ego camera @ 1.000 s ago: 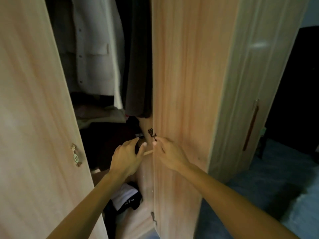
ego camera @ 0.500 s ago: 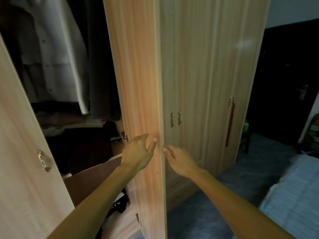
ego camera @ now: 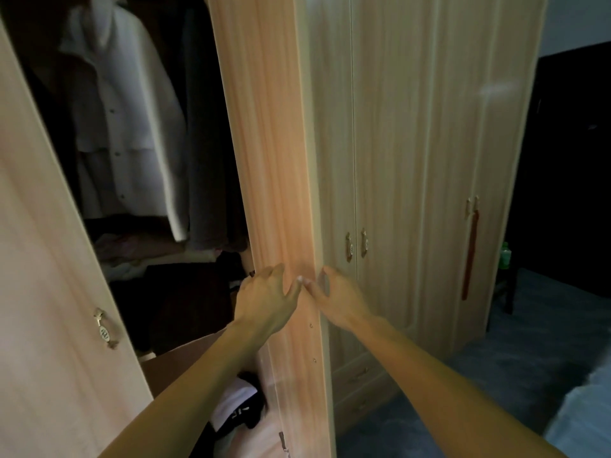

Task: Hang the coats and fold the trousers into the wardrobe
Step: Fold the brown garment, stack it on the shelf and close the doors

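The wardrobe (ego camera: 396,160) stands with two doors swung out. Between them, in its upper part, a white coat (ego camera: 129,127) hangs towards the left side, and a dark coat (ego camera: 211,153) hangs just beside it, against the right door (ego camera: 264,160). Folded clothes (ego camera: 139,252) lie on the shelf below the coats; whether any are trousers I cannot tell. The left hand (ego camera: 264,299) lies flat on the right door's inner face, fingers spread and straight, thumb reaching to its free edge. The right hand (ego camera: 340,299) is at that same edge from the outer side, thumb nearly touching the left thumb, forefinger bent; its other fingers are hidden, so whether it grips I cannot tell. The left door (ego camera: 39,259) carries a small handle (ego camera: 104,328). A bed (ego camera: 582,418) shows at the lower right
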Demonstrator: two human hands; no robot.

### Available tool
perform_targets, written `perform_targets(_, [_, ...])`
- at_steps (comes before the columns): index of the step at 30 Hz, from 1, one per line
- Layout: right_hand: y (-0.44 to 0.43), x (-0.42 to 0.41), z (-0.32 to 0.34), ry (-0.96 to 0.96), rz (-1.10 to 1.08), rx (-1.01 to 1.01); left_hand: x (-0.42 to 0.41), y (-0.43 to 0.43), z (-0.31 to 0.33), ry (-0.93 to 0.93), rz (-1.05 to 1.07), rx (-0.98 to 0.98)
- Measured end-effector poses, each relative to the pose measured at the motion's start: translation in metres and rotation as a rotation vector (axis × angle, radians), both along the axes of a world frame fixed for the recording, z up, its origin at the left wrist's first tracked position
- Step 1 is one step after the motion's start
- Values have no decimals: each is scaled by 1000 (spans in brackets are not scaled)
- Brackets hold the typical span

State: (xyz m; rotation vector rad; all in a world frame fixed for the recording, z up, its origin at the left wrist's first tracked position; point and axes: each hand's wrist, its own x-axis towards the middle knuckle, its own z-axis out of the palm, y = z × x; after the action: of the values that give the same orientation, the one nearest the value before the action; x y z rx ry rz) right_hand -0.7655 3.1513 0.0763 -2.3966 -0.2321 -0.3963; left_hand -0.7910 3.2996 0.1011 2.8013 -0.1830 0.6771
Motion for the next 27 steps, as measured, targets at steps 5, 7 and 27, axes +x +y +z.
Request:
perform_targets(5, [14,-10,-6,-81,31,-42,-4,29,-20,16,52,-95])
perform_targets(7, [26,-12,-9,-108,45,-71,-11,41,-28,24,79,-107])
perform_targets(27, [265,16,-21,-100,460,-322,-24,262,-44,-37,396,-222])
